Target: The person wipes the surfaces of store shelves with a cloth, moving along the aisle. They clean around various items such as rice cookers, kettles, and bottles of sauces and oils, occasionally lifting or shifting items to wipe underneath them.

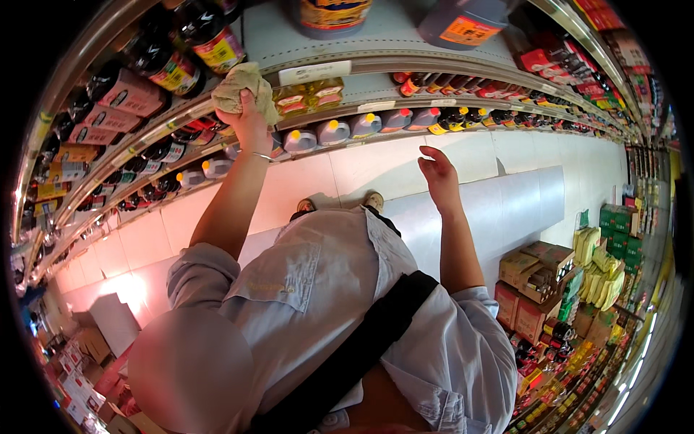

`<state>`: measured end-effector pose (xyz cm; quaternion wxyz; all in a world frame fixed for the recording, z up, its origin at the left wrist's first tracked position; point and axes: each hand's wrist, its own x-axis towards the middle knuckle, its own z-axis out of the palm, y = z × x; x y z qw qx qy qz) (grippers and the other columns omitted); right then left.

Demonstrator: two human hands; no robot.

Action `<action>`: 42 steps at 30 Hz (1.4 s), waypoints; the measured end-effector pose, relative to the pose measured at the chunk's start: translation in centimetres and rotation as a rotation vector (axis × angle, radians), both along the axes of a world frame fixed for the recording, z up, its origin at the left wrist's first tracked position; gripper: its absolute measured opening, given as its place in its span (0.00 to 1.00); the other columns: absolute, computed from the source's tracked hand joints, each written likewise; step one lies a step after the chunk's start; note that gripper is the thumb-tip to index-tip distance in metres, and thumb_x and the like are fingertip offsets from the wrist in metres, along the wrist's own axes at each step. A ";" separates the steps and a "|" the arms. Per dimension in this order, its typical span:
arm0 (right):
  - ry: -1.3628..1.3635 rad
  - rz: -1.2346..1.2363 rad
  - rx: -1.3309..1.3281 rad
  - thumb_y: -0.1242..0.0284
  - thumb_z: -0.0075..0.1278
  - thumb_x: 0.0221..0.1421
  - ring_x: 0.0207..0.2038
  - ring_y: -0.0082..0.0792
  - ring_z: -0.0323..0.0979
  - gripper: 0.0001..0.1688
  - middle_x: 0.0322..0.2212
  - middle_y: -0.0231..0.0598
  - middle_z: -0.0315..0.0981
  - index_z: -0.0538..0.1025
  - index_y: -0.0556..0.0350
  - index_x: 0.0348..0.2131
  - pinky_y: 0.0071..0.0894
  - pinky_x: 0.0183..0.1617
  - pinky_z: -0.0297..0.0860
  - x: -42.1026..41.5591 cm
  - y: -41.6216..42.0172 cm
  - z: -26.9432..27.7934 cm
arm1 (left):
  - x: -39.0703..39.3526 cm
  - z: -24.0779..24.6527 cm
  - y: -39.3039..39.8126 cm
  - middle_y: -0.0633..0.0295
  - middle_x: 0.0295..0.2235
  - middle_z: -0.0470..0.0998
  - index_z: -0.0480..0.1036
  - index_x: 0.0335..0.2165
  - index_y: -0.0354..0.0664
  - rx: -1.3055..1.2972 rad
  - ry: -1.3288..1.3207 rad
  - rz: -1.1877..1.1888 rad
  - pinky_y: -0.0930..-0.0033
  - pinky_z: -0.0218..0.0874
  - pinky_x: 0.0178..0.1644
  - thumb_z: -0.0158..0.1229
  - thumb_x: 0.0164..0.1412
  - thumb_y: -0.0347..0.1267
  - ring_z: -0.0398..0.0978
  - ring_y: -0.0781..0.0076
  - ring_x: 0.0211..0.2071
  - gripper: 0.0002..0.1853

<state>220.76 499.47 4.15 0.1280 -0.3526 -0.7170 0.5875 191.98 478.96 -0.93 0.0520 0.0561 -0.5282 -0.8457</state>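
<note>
My left hand (250, 122) grips a bunched, pale yellow-green cloth (246, 89) against or just before the front rail of a metal store shelf (379, 64). Dark bottles with yellow labels (217, 49) stand on that shelf right behind the cloth. Bottles of yellow oil (309, 95) sit on the level below, to the right of the cloth. My right hand (439, 176) hangs in the air over the floor, fingers loosely bent and apart, with nothing in it. It is nearest to the bottom shelf's row of jugs with coloured caps (366, 125).
Large jugs (461, 27) stand on the upper shelf. Boxed bottles (130, 95) line the left side. Pale tiles (390, 157) and a grey floor strip (504, 200) run along the shelf foot. Stacked cartons (534, 276) and yellow packs (599, 271) stand at right, more cartons (89, 347) at lower left.
</note>
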 end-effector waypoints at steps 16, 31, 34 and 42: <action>-0.070 -0.205 0.124 0.76 0.46 0.51 0.25 0.15 0.60 0.14 0.22 0.28 0.67 0.70 0.57 0.41 0.14 0.28 0.58 18.1 19.3 0.5 | 6.0 -0.8 16.2 0.45 0.51 0.50 0.41 0.54 0.33 -0.658 0.184 0.461 0.61 0.51 0.51 0.55 0.45 0.25 0.57 0.51 0.48 0.40; -0.027 -0.382 0.045 0.76 0.45 0.51 0.30 0.18 0.62 0.13 0.27 0.29 0.67 0.70 0.61 0.39 0.16 0.36 0.60 26.7 27.6 -1.4 | 18.1 -2.7 38.8 0.39 0.47 0.55 0.51 0.52 0.37 -0.776 0.541 -0.036 0.55 0.47 0.51 0.58 0.45 0.31 0.55 0.43 0.48 0.36; -0.056 -0.399 -0.002 0.78 0.45 0.51 0.36 0.22 0.65 0.12 0.34 0.32 0.69 0.70 0.63 0.39 0.20 0.44 0.61 26.7 29.9 -1.3 | 19.3 -3.0 41.3 0.40 0.46 0.56 0.52 0.51 0.38 -0.802 0.519 -0.096 0.55 0.48 0.50 0.58 0.45 0.29 0.55 0.42 0.48 0.35; -0.063 -0.345 0.067 0.77 0.45 0.52 0.36 0.22 0.65 0.12 0.34 0.33 0.69 0.70 0.62 0.38 0.20 0.43 0.62 23.7 37.3 0.4 | 21.4 -3.3 46.5 0.44 0.45 0.58 0.55 0.50 0.39 -0.704 0.467 -0.366 0.59 0.50 0.51 0.58 0.44 0.28 0.57 0.47 0.48 0.33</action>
